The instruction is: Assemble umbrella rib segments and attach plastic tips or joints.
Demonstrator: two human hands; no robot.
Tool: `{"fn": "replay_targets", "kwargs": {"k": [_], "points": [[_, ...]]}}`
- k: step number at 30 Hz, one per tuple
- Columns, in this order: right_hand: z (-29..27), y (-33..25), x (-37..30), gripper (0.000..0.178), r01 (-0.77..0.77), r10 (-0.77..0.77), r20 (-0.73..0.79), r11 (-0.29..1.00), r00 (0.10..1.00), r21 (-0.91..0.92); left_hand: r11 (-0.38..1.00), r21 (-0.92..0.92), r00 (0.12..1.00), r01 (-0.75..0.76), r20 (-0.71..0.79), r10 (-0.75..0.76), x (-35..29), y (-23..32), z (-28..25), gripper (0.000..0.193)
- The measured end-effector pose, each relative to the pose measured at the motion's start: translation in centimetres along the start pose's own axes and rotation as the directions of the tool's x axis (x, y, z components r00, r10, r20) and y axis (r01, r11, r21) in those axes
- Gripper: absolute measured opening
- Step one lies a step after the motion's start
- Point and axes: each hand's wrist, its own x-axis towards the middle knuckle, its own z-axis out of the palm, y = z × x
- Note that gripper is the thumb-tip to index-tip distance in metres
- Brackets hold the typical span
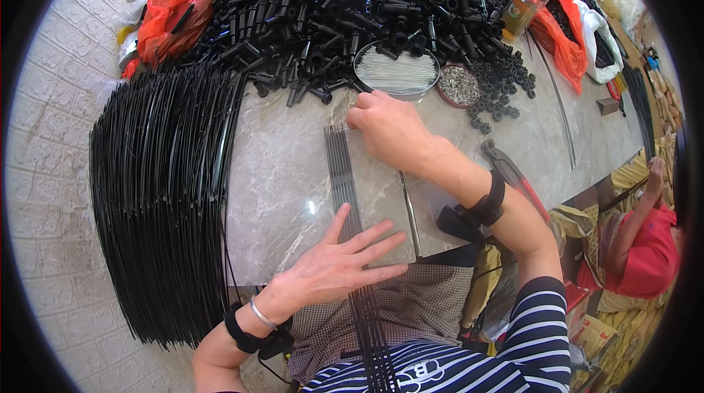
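A row of thin black rods (339,162) lies side by side on the grey marbled tabletop (275,195), their near ends running over its front edge toward my body. Across the rods rests my left hand (341,261), flat, with its fingers spread. At their far ends is my right hand (385,125), its fingers pinched together; whatever is between the fingertips is too small to make out. Just beyond that hand stand a round dish of thin white sticks (398,72) and a smaller round dish of tiny silvery pieces (459,86).
A thick bundle of black rods (165,202) covers the left side. Black tubular parts (352,8) are heaped at the back, with small black caps (499,92) alongside. Red-handled pliers (513,173) lie right. Beyond are a jar (526,8), red bags (565,34) and another person (645,254).
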Motion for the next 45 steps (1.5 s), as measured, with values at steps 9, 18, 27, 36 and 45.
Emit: {"fn": "replay_targets", "kwargs": {"k": [9, 18, 27, 36, 45], "points": [[1.1, 0.4, 0.2, 0.011, 0.088, -0.093, -0.105, 0.995, 0.99, -0.056, 0.999, -0.045, 1.0, 0.01, 0.016, -0.01, 0.0, -0.1, 0.1, 0.077], [1.4, -0.2, 0.3, 0.015, 0.127, -0.143, -0.119, 0.983, 0.982, -0.136, 0.997, -0.075, 0.999, 0.006, 0.041, -0.003, 0.1, -0.2, -0.3, 0.08], [0.0, 1.1, -0.3, 0.01, 0.015, -0.013, -0.057, 0.999, 0.998, 0.035, 0.999, -0.049, 1.0, -0.005, 0.008, 0.005, -0.1, -0.2, 0.0, 0.076], [-0.5, 0.7, -0.9, 0.01, 0.001, -0.001, 0.002, 0.993, 1.0, -0.118, 0.997, -0.072, 1.0, -0.017, -0.011, 0.016, -0.1, -0.2, -0.1, 0.075], [-0.5, 0.0, -0.4, 0.013, 0.028, -0.025, 0.031, 0.993, 0.999, -0.116, 0.999, -0.018, 0.999, -0.031, -0.011, 0.031, -0.1, -0.4, -0.1, 0.074]]}}
